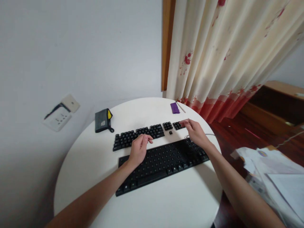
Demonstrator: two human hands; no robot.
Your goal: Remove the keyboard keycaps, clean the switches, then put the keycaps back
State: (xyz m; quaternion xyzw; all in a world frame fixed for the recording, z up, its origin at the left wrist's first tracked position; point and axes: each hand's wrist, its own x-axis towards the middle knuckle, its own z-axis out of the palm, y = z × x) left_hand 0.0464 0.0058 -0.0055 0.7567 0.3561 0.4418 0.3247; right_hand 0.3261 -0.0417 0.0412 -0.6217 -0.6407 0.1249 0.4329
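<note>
A black keyboard (163, 161) lies on the round white table, most of its keycaps off and the bottom row still in place. Behind it, loose black keycaps (125, 139) stand in rows, set out like a keyboard. My left hand (139, 148) is over the keyboard's back edge, near the letter keycaps, its fingers curled together. My right hand (194, 130) reaches across the keyboard's right part. Its fingers are bent together at the number keycaps (177, 125); what is between the fingertips is hidden. A single keycap (170, 132) sits apart beside a small block of keycaps (167, 126).
A grey zip pouch (101, 120) lies at the table's back left. At the back right are a purple cloth (175, 108) and a thin stick-like tool (180, 107). A cable (210, 134) runs off the right edge. Papers (273, 171) are piled right of the table.
</note>
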